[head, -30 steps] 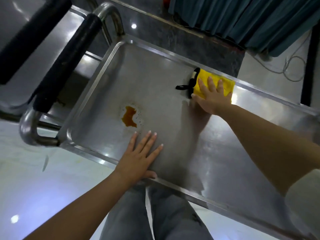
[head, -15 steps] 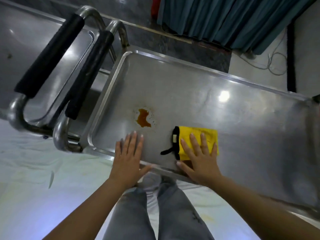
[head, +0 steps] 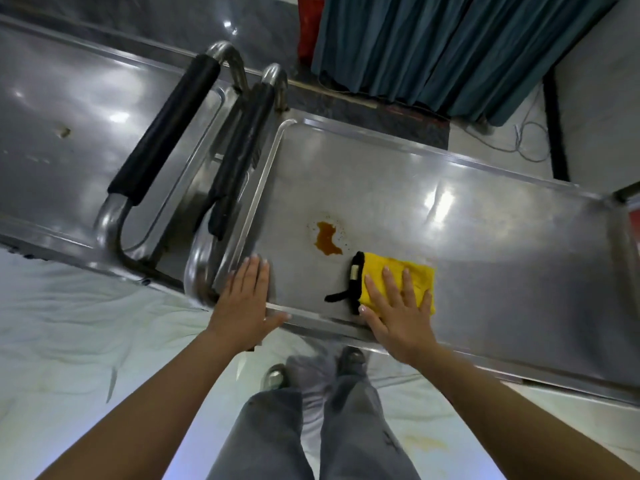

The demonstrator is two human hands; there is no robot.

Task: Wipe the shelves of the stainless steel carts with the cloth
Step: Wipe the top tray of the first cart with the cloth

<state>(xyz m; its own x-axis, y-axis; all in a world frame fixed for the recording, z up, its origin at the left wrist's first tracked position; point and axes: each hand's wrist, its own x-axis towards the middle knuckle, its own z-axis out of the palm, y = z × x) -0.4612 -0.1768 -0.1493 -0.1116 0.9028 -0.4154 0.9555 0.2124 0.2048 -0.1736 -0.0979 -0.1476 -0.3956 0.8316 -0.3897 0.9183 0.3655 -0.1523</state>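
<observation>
A stainless steel cart's top shelf [head: 450, 223] fills the middle of the head view. A folded yellow cloth [head: 414, 277] with a black edge and loop lies on it near the front rim. My right hand [head: 398, 306] presses flat on the cloth with straight, spread fingers. An orange-brown stain [head: 325, 243] sits on the steel just left of and beyond the cloth, untouched. My left hand [head: 244, 303] rests flat on the shelf's near left corner, thumb over the front rim.
This cart's black-padded handle [head: 239, 168] stands at its left end. A second steel cart [head: 69, 133] with its own padded handle [head: 162, 133] butts against it on the left. Teal curtains [head: 450, 46] and a cable [head: 526, 143] lie beyond. My legs stand below the front rim.
My right hand has dragged the cloth from the far rim to the front rim, beside the stain. My left hand has slid left toward the corner.
</observation>
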